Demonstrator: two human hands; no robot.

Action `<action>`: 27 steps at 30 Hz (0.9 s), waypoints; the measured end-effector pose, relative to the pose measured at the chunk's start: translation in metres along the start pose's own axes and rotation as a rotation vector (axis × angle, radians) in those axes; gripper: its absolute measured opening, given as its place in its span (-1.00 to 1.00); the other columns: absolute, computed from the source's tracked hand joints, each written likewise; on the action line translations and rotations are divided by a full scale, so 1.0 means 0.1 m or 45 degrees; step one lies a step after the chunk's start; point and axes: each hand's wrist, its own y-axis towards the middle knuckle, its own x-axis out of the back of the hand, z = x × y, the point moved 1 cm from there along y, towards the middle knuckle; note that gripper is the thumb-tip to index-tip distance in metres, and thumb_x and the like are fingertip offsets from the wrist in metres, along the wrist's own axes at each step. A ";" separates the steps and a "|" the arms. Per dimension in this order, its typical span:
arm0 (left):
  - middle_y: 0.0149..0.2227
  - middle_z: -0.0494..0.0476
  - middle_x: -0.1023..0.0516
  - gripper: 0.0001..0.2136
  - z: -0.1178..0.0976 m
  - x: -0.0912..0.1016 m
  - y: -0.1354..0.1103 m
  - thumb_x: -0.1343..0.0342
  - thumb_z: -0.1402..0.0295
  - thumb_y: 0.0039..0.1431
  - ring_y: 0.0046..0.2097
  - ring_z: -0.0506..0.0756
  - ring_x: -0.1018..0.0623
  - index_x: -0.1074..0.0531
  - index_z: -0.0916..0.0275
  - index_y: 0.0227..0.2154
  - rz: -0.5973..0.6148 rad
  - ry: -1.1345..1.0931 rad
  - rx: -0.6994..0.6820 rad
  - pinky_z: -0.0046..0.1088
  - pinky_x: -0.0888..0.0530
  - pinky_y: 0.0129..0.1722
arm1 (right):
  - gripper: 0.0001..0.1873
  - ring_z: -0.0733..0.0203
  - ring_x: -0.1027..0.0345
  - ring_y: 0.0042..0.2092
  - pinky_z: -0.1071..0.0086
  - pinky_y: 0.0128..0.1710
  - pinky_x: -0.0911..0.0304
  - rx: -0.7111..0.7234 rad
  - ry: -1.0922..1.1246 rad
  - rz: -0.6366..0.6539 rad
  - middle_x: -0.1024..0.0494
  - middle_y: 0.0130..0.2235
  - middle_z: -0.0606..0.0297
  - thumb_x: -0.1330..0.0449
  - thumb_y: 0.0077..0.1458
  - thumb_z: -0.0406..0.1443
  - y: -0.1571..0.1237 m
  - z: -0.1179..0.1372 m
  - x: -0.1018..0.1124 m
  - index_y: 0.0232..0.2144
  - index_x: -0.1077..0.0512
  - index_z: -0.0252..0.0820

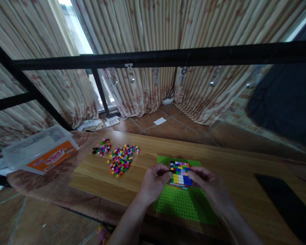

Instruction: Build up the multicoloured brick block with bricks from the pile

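A green studded baseplate (183,204) lies on the wooden table (244,177). On it sits a block of small multicoloured bricks (180,173), built in rows of several colours. My left hand (153,182) pinches the block's left edge with curled fingers. My right hand (210,185) grips its right edge the same way. Both hands rest over the baseplate.
A pile of loose coloured bricks (122,159) lies left of the baseplate, with a smaller heap (103,147) beyond it. A clear plastic box with an orange label (40,151) stands at the far left. A black metal frame (168,56) crosses above. A dark flat thing (285,204) lies on the right.
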 end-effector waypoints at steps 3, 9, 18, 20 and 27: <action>-0.52 0.00 -0.46 -0.83 0.02 0.01 0.02 -0.22 0.27 -0.04 -0.44 -0.01 -0.40 -0.49 0.29 -0.46 -0.002 -0.021 0.009 -0.53 -0.32 -0.41 | -0.56 0.13 -0.48 -0.38 0.30 -0.37 -0.39 -0.059 0.058 0.025 -0.63 -0.38 0.23 -0.45 -0.28 0.01 0.01 -0.06 0.01 -0.41 -0.58 -0.18; -0.54 -0.02 -0.40 -0.84 0.04 0.04 0.04 -0.18 0.28 0.02 -0.47 -0.04 -0.35 -0.50 0.29 -0.43 0.012 0.042 -0.019 -0.55 -0.28 -0.45 | -0.55 0.23 -0.37 -0.49 0.35 -0.48 -0.31 -0.186 0.121 0.002 -0.59 -0.43 0.22 -0.34 -0.12 0.07 0.05 -0.06 0.10 -0.43 -0.58 -0.21; -0.51 0.02 -0.47 -0.89 -0.05 0.56 0.11 -0.12 0.36 -0.01 -0.42 0.02 -0.41 -0.50 0.28 -0.48 -0.310 0.350 -0.146 -0.51 -0.30 -0.39 | -0.57 0.15 -0.40 -0.44 0.31 -0.45 -0.32 -0.131 0.048 -0.169 -0.60 -0.45 0.22 -0.34 -0.17 0.06 0.06 -0.05 0.12 -0.43 -0.60 -0.17; -0.52 0.03 -0.49 -0.89 -0.08 0.78 0.11 -0.10 0.39 0.00 -0.42 0.03 -0.42 -0.51 0.28 -0.50 -0.462 0.533 -0.148 -0.51 -0.29 -0.39 | -0.56 0.15 -0.40 -0.42 0.32 -0.45 -0.32 -0.125 0.051 -0.170 -0.60 -0.43 0.22 -0.36 -0.20 0.06 0.07 -0.10 0.13 -0.42 -0.60 -0.17; -0.42 0.12 -0.60 -0.85 -0.10 1.29 0.05 -0.20 0.50 -0.06 -0.32 0.13 -0.50 -0.60 0.16 -0.41 -0.762 1.053 0.038 -0.43 -0.28 -0.31 | -0.56 0.12 -0.40 -0.33 0.34 -0.39 -0.31 -0.100 0.001 -0.094 -0.60 -0.38 0.22 -0.38 -0.23 0.06 0.09 -0.15 0.16 -0.40 -0.61 -0.15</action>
